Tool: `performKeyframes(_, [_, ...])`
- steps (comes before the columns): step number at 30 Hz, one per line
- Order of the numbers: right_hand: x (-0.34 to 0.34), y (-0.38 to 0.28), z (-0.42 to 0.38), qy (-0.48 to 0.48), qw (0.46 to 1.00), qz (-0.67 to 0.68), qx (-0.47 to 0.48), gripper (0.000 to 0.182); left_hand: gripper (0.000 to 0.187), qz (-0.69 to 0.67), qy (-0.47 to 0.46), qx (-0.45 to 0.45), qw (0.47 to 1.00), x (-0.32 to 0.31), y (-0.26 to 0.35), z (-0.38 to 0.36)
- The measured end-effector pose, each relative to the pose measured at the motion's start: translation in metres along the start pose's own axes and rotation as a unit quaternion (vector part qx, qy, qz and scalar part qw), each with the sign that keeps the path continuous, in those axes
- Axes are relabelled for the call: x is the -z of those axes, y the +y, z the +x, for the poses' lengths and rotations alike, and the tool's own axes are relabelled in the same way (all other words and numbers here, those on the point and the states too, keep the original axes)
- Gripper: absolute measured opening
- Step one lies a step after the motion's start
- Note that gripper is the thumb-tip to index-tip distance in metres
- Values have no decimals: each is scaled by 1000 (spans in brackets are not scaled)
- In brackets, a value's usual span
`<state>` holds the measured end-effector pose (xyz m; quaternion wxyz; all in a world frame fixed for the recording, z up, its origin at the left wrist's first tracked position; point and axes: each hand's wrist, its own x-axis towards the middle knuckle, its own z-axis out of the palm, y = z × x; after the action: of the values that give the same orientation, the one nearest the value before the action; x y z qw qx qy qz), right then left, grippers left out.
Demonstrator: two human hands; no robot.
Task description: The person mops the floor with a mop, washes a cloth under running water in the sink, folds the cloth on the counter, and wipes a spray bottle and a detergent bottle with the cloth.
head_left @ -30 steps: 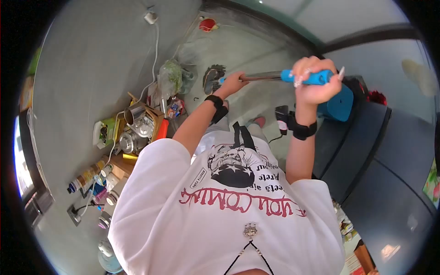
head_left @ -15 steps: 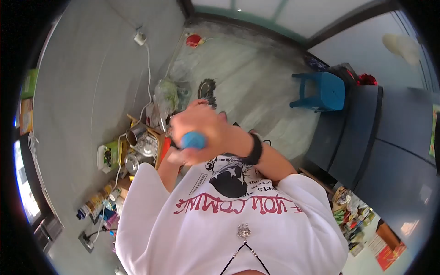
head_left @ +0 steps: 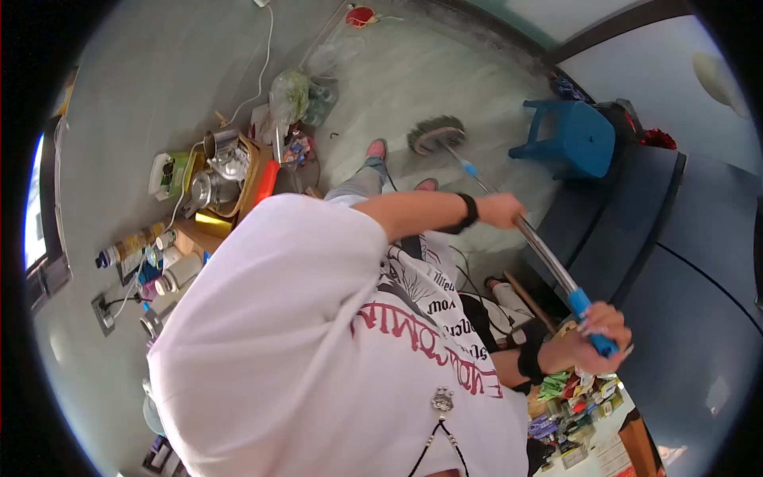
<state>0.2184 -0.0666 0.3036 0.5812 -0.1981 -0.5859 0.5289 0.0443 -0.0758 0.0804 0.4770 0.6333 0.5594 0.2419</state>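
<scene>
A long mop with a silver pole (head_left: 554, 260) and blue sections slants from the lower right up to a grey shaggy head (head_left: 436, 135) on the floor. Partway down the pole, my left hand (head_left: 501, 211) is wrapped round the bare metal, its arm reaching across from the left. My right hand (head_left: 602, 338) grips the blue upper end of the handle at the lower right. Both wrists wear black bands. The mop head lies ahead of my feet, to the right of the pink shoe (head_left: 377, 149).
A blue stool (head_left: 584, 139) stands on the right, beside dark cabinets (head_left: 691, 310). Plastic bags (head_left: 290, 95) and a tray of metal pots (head_left: 214, 191) line the left wall. A red object (head_left: 360, 17) lies at the far floor edge. Cluttered goods (head_left: 568, 421) fill the lower right.
Both hands have moved from the centre left to the right and are now apart along the pole. The mop head has swung right and slightly nearer. The view has shifted.
</scene>
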Motion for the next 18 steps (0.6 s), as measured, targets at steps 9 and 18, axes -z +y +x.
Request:
performKeyframes(9, [50,-28,-12,120,985,-75,94,40,21,-51,-63,-88,993,-68,34,48])
performKeyframes(18, [48,-16,-2,95,984,-97,114,47,27,-88,-66,-112,988,-67,11,47])
